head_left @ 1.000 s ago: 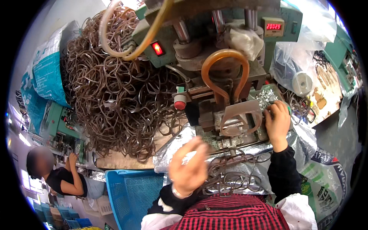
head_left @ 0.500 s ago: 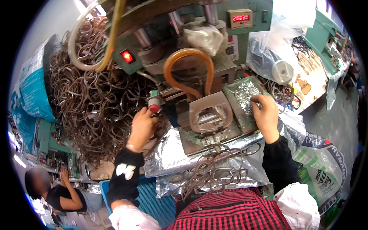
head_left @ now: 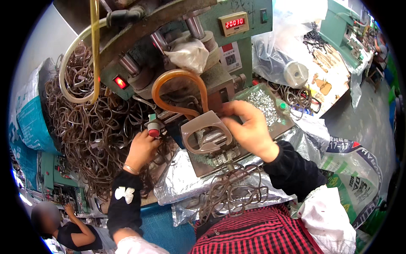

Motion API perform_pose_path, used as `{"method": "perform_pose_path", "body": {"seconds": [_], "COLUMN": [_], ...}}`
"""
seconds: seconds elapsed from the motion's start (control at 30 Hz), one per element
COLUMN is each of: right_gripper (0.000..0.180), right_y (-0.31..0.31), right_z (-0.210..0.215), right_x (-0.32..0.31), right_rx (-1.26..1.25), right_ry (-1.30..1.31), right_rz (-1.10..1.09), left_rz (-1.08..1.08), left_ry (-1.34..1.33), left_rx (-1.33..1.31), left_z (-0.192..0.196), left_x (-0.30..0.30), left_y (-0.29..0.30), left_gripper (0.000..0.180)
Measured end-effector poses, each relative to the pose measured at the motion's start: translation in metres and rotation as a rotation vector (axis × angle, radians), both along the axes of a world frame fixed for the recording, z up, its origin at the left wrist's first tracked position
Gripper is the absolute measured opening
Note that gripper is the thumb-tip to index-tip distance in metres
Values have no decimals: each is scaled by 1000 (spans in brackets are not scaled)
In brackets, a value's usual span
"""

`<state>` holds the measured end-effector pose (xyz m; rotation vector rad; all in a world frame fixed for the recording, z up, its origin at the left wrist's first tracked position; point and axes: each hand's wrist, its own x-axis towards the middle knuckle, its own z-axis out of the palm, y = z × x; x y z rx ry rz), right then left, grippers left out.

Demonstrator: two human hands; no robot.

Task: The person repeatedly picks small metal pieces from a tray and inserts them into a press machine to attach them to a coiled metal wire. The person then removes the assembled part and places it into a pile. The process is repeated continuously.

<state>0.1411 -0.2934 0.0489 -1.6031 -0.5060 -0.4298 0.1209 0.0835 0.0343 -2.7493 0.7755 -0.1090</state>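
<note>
My left hand [head_left: 143, 149] is curled, its fingertips just under a red push button [head_left: 154, 129] at the press's [head_left: 230, 42] front left. What its fingers may hold is hidden. My right hand [head_left: 252, 132] reaches in from the right, thumb and fingers pinched together at the right rear of a brown, rounded frame [head_left: 189, 134]. Anything between those fingertips is too small or hidden to make out. The frame lies over a metal fixture [head_left: 213, 137] under the press. Right of it, a green tray [head_left: 277, 127] bears many small shiny metal bits [head_left: 263, 103].
A large heap of brown loops [head_left: 91, 139] fills the left side. Several loose loops [head_left: 230, 186] lie on silver sheeting [head_left: 182, 173] before me. An amber hose [head_left: 158, 86] arches behind the frame. A blue basket [head_left: 165, 228] sits low; another person [head_left: 78, 230] works at lower left.
My right hand has moved left from the tray of metal bits to the frame on the fixture. My left hand stays by the red button. The whole view has shifted somewhat.
</note>
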Motion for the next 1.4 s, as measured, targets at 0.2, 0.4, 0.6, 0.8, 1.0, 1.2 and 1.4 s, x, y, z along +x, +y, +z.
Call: {"method": "perform_pose_path", "body": {"seconds": [0.2, 0.4, 0.6, 0.8, 1.0, 1.2, 1.4], "right_gripper": [37, 46, 51, 47, 36, 33, 12], "right_y": [5, 14, 12, -7, -95, -112, -75], "right_z": [1, 16, 31, 6, -48, -64, -55], "right_x": [-11, -16, -50, -12, -21, -27, 22], "right_rx": [323, 410, 414, 22, -410, -886, -838], "right_ry": [343, 453, 386, 156, 104, -119, -152], "right_rz": [177, 327, 249, 117, -430, -617, -607], "left_rz": [-166, -302, 254, 596, 981, 820, -128], "left_ry": [-75, -246, -263, -150, 924, 68, -721], "left_rx": [16, 92, -917, -1276, -1327, -1722, -1137], "left_z": [-13, 12, 37, 9, 116, 78, 35], "left_x": [-10, 14, 30, 45, -53, -99, -80], "left_y": [-34, -25, 16, 37, 0, -64, -178], "left_gripper": [31, 22, 18, 44, 20, 28, 26]}}
